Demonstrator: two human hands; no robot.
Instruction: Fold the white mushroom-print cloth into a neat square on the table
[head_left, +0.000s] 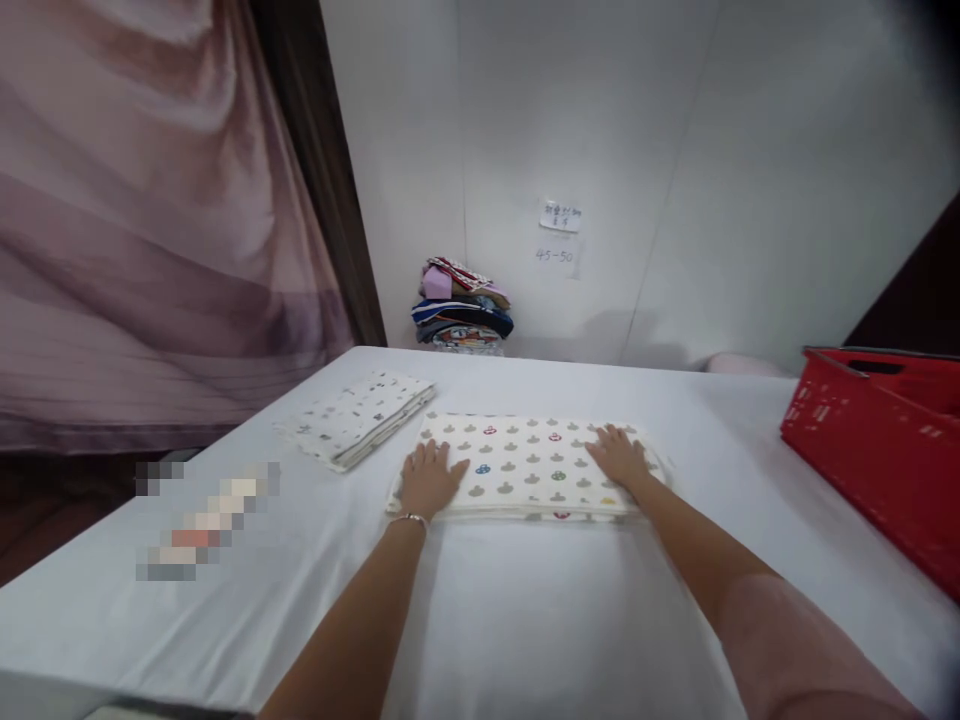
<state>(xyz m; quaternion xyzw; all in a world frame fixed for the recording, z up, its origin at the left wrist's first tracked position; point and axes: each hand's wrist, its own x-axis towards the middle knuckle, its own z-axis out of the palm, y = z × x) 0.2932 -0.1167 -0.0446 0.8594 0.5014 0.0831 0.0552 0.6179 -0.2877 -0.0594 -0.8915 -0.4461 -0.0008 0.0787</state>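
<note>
A person's two bare arms reach forward over a white-covered worktop. The left hand and right hand are well apart, palms down with fingers spread, each resting near one end of a folded cream cloth and gripping nothing. The cloth lies flat on the worktop, straight in front of the person, its long side running across the view; layered edges show along the near side, and its print is small grey shapes with a few in red, blue and green. Hands set at both ends like this probably keep the layers level and smooth. To the left, a second folded cloth with small dark motifs lies at an angle, likely placed out of the hands' way. Nearer on that side is a pixelated object that cannot be made out. A red basket stands at the right, apart from the arms. Beyond the far edge, coloured fabrics are piled before a pale wall
</note>
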